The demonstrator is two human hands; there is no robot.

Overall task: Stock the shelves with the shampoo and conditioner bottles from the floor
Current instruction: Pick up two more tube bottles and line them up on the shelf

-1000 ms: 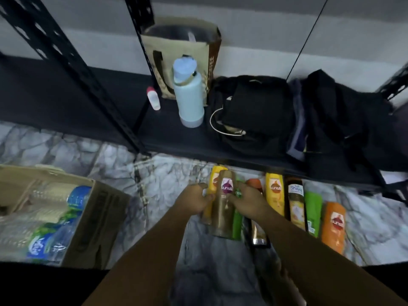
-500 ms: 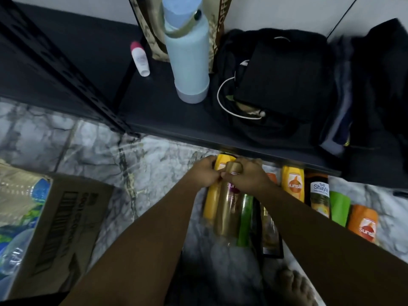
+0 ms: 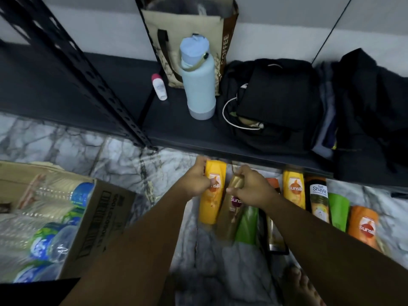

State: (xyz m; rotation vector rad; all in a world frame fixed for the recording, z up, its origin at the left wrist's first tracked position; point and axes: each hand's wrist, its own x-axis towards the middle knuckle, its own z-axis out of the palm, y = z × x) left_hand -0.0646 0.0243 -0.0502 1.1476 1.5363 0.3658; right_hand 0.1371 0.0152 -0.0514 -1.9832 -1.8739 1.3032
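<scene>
left grip (image 3: 195, 181) curled round yellow bottle (image 3: 213, 202) | right grip (image 3: 254, 188) pinching gold bottle (image 3: 229, 215) by its cap | both bottles just below shelf (image 3: 176, 129) front edge

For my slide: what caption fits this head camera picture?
Left hand grips a yellow plastic shampoo bottle, right hand a gold plastic bottle, by a black shelf.

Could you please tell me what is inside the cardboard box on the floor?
The cardboard box holds clear plastic water bottles with blue and green labels; whatever lies beneath them is hidden.
</scene>
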